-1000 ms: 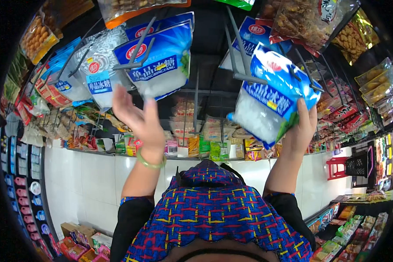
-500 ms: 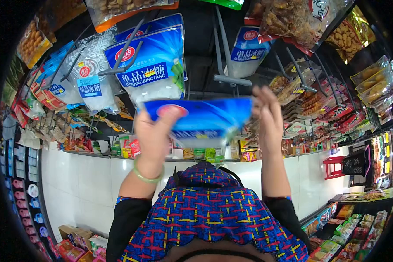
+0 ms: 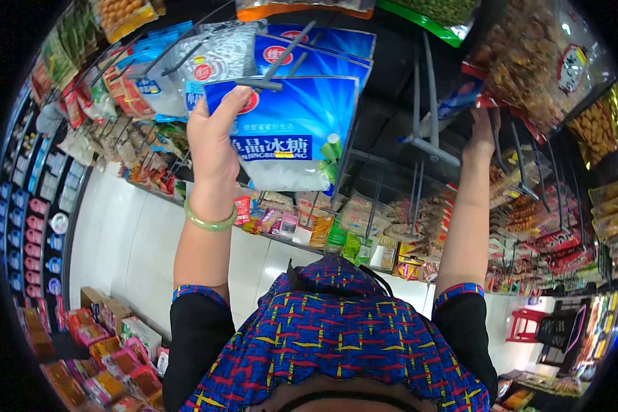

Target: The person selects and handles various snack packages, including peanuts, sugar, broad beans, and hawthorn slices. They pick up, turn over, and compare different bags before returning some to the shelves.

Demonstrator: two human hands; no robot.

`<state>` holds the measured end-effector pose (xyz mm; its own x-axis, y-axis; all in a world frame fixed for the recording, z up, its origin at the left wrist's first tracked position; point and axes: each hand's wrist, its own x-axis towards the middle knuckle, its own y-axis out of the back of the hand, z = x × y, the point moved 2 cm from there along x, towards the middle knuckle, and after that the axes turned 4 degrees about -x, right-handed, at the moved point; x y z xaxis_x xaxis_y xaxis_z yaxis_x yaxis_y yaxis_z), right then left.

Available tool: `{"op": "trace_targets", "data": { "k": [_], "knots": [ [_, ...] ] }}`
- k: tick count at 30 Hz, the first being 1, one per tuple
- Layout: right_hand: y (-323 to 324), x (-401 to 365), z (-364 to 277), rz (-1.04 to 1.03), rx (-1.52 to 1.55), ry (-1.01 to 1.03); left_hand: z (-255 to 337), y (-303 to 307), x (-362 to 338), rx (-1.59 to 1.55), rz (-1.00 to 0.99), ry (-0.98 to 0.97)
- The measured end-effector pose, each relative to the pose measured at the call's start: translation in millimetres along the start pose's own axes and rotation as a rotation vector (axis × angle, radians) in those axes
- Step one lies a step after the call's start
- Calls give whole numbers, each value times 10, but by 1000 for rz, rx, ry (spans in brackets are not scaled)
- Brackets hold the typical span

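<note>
Left hand (image 3: 215,141): closed on the upper left edge of the front blue bag (image 3: 288,120), thumb flat on its face beside the red logo. The bag hung upright, its top edge at the crossbar of the left hook (image 3: 257,84), with more blue bags (image 3: 343,58) directly behind it. Whether the hook had passed through the bag could not be told

Left edge: the bag overlapped the silver patterned bag (image 3: 220,58), leaving no visible clearance. Right edge: a dark open gap lay between it and the right hook (image 3: 432,147). Below, the bag's lower edge stood over small packets (image 3: 321,230) on the lower rack

Right hand (image 3: 483,134): raised just beside the right hook, near a blue-and-clear bag (image 3: 453,103) and under the large bag of brown pieces (image 3: 529,62). Its fingers were partly obscured; whether they gripped anything could not be told. Room there was tight, with further hooks close on the right

Compared with the earlier frame: the front blue bag, then tilted and blurred low between both hands, had been raised to the left hook. The right hand had moved up and away to the right hook, and the view had turned
</note>
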<state>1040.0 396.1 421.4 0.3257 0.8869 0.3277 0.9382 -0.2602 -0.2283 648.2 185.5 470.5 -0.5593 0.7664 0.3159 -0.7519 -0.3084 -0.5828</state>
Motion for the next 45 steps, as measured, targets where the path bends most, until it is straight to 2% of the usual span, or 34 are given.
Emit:
{"op": "trace_targets", "data": {
  "k": [5,8,9,10,13,15,18,22,24,27,30,32,34,35,38,40,42,44,45],
  "knots": [
    [9,-49,-8,107,65,31,-8,-46,-49,35,-51,49],
    [-10,31,-52,104,13,-2,-22,-75,-27,55,-5,-3],
    [112,166,119,-19,-127,115,-37,-54,-2,71,-12,-15],
    [195,307,268,-22,-126,114,-38,-55,20,71,-10,-16],
    [114,416,309,-72,116,102,-14,-91,52,127,-42,-10],
    [38,225,191,25,162,-55,-10,-66,46,140,-33,-17],
    [-73,-62,-17,108,229,-157,-30,-17,28,158,-7,-15],
    [-17,-297,-57,142,170,-152,-70,-70,75,140,-16,24],
    [-93,-556,-287,55,204,-89,-130,-118,155,141,-7,46],
    [-220,-937,-629,22,247,26,-269,-166,355,262,-25,-34],
    [-129,-1174,-783,152,173,-56,-376,-218,432,259,-17,-92],
    [0,-1346,-829,126,144,-4,-442,-212,415,322,-29,-118],
    [102,-1584,-906,110,206,-20,-436,-248,215,330,19,-296],
    [172,-1753,-969,136,195,-13,-614,-105,94,435,66,-406],
    [220,-2122,-1089,144,212,43,-653,-120,-416,640,33,-609],
    [227,-2273,-1097,117,318,24,-763,-149,-701,510,-223,-538],
    [228,-2299,-1069,110,308,40,-728,-265,-852,467,-566,-331],
    [251,-2183,-1045,129,240,134,-605,-408,-895,443,-636,-266],
    [256,-2139,-1068,120,308,163,-568,-474,-910,424,-697,-218]
  ]
}}
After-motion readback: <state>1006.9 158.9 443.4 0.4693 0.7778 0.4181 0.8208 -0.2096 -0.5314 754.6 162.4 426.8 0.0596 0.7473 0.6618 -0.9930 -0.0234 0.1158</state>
